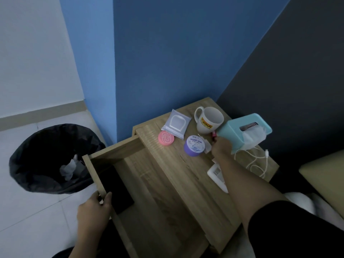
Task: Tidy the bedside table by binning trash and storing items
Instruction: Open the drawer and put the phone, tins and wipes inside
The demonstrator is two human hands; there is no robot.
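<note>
My left hand (95, 209) grips the front edge of the open wooden drawer (93, 164) of the bedside table (167, 164). A flat black item (119, 192) lies inside the drawer. My right hand (221, 148) reaches across the tabletop, its fingertips closed on a small pink item (214, 135) between the white mug (208, 118) and the teal tissue box (243, 131). Also on top are a purple jar (194, 146), a pink round tin (166, 138), a wipes pack (176, 123), a white cable (258, 162) and a white barcoded packet (216, 174).
A bin with a black liner (37, 146) stands on the tiled floor left of the drawer, with crumpled tissue (68, 168) in it. Blue walls close off the back. A bed edge (325, 174) lies to the right.
</note>
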